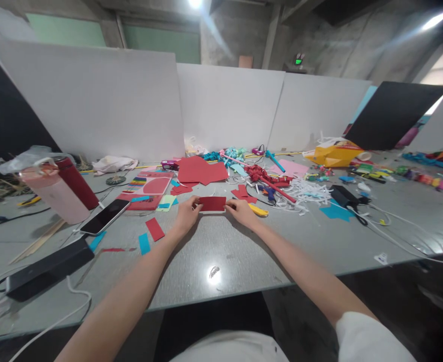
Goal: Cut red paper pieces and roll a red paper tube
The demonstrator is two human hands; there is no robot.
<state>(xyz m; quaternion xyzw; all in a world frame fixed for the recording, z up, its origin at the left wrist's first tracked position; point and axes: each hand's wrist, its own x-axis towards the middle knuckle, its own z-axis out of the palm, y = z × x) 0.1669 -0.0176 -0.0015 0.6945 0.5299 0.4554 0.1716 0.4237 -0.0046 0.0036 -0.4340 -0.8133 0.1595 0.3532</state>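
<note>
A small red paper rectangle (212,203) is stretched between my two hands, just above the middle of the table. My left hand (187,213) pinches its left end, and my right hand (241,211) pinches its right end. Beyond it lie larger red paper sheets (201,171) and some red scraps (243,193). Close to my right fingers rests a yellow tool (259,210), partly hidden by the hand. Left of my left forearm are a loose red paper strip (154,229) and a blue paper strip (144,244).
At left stand a pink bottle (56,193) and a red bottle (77,183), beside a phone (105,216) and a black power strip (50,269). White paper shreds (304,193) and a black adapter (344,197) with cables lie right. White panels (229,108) border the back.
</note>
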